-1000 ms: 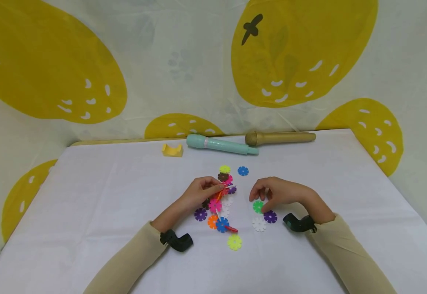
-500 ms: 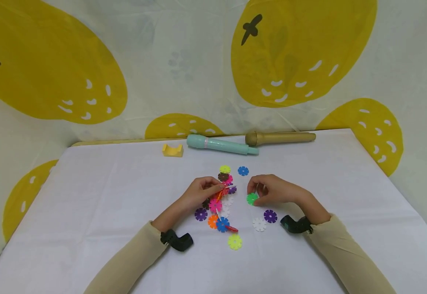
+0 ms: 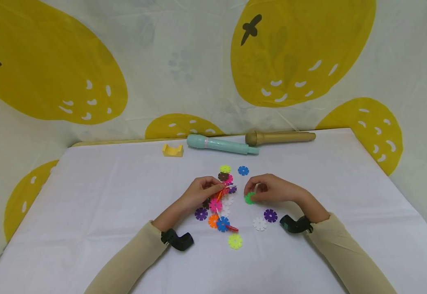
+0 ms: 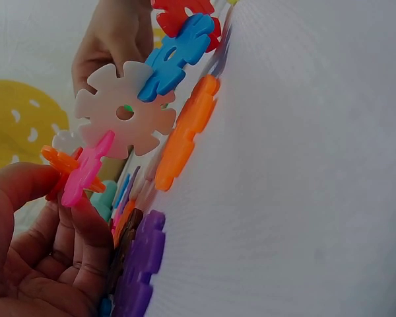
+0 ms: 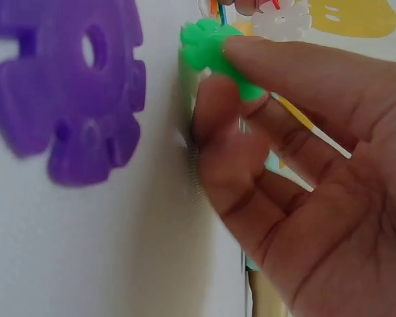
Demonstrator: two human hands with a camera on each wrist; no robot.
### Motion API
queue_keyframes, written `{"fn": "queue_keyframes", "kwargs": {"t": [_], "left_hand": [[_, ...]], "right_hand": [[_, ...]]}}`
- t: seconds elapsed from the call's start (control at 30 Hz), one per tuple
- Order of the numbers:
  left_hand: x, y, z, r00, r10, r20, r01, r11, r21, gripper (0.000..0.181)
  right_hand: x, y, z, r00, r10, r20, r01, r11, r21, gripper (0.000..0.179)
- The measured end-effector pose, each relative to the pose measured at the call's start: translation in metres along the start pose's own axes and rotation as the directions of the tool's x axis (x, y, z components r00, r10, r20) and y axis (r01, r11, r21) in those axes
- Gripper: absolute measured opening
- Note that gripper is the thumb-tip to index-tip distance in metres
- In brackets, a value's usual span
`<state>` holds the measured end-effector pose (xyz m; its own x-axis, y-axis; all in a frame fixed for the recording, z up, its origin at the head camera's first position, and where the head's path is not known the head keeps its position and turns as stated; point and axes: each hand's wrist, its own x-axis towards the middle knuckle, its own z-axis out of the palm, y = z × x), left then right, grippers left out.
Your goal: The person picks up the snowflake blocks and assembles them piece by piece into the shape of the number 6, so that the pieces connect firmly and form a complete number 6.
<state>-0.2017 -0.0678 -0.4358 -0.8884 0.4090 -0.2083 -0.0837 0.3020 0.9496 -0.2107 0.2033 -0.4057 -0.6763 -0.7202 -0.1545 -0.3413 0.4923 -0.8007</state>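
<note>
My left hand (image 3: pixel 203 192) pinches one end of a chain of interlocking notched plastic discs. In the left wrist view, an orange disc (image 4: pixel 59 160) sits at the fingertips, followed by a pink disc (image 4: pixel 89 168), a white disc (image 4: pixel 102 115), a blue disc (image 4: pixel 175 59) and a red disc (image 4: pixel 178 14), slotted together at angles. Between thumb and fingers of my right hand (image 3: pixel 277 189) is a green disc (image 5: pixel 201 43), raised off the cloth. A loose purple disc (image 3: pixel 270 215) and white disc (image 3: pixel 259 223) lie below the right hand.
Loose discs lie around and under the chain, among them an orange disc (image 3: pixel 213 221), a purple disc (image 3: pixel 200 214), a yellow disc (image 3: pixel 235 241) and a blue disc (image 3: pixel 243 170). Behind are a yellow block (image 3: pixel 173 150), a mint toy microphone (image 3: pixel 222 145) and a gold microphone (image 3: pixel 281 138).
My right hand has picked up the green disc from beside the purple one and carried it left and away from me. The left hand and chain stay in place.
</note>
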Motion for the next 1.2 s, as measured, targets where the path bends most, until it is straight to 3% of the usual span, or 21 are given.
{"fn": "queue_keyframes", "kwargs": {"t": [0.2,0.4,0.87,1.2], "left_hand": [[0.001,0.0,0.0,1.0,-0.005,0.001,0.005,1.0,-0.004,0.026],[0.0,0.0,-0.001,1.0,0.006,0.001,-0.006,1.0,-0.012,0.027],[0.0,-0.001,-0.002,0.998,0.058,0.027,-0.057,0.998,-0.019,0.025],[-0.002,0.0,-0.003,0.996,0.082,0.037,-0.083,0.996,0.017,0.024]], "right_hand": [[0.005,0.001,0.003,0.996,0.061,-0.071,-0.046,0.98,0.194,0.018],[0.007,-0.005,0.006,0.975,0.141,-0.169,-0.089,0.955,0.283,0.022],[0.013,-0.009,0.016,0.948,0.206,-0.241,-0.101,0.917,0.386,0.026],[0.015,-0.012,0.022,0.947,0.174,-0.27,-0.07,0.932,0.356,0.024]]}}
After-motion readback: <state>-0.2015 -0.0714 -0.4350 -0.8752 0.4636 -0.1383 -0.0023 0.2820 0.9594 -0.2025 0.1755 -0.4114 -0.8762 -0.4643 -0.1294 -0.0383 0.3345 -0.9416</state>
